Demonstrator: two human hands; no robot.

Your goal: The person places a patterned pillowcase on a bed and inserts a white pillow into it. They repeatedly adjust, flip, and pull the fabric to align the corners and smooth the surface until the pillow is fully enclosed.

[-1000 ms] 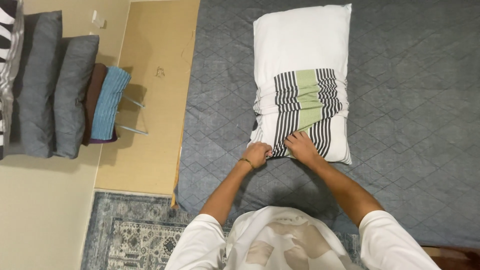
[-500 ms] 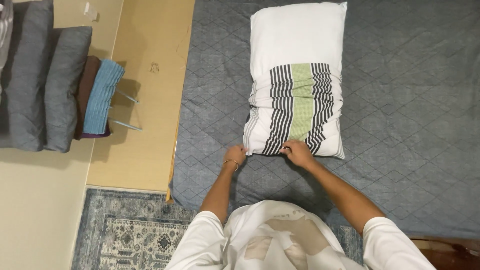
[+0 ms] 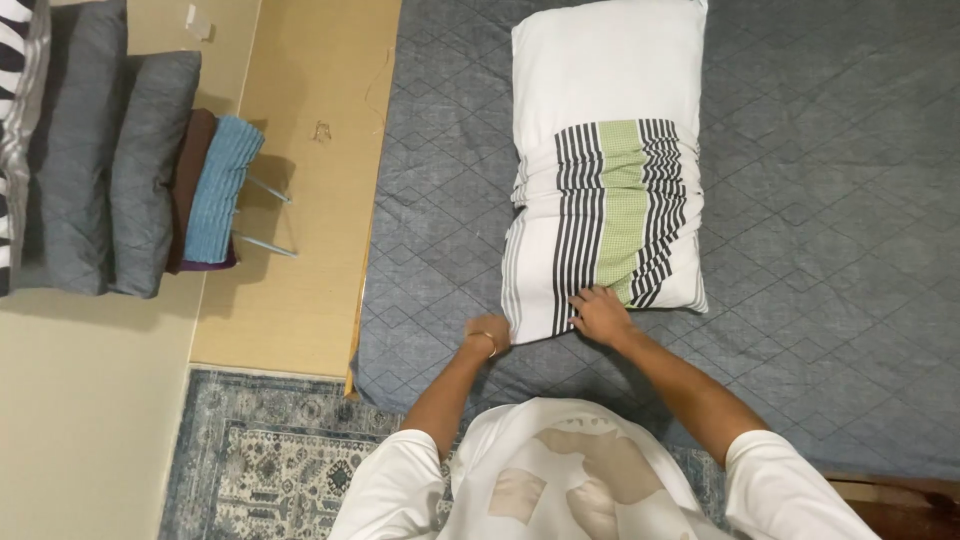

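Right hand (image 3: 600, 315): fingers curled, gripping the hem of the striped black, white and green pillowcase (image 3: 605, 225) at lower centre of frame. Left hand (image 3: 487, 340): at the case's lower left corner; finger closure cannot be told. The case covers roughly the lower half of the white rectangular pillow (image 3: 605, 90), upper centre, lying on the grey quilted bedspread (image 3: 820, 300). Upper half remains bare. Against the earlier frames, both hands have spread apart along the hem. Grey cushions (image 3: 100, 160) stand upper left.
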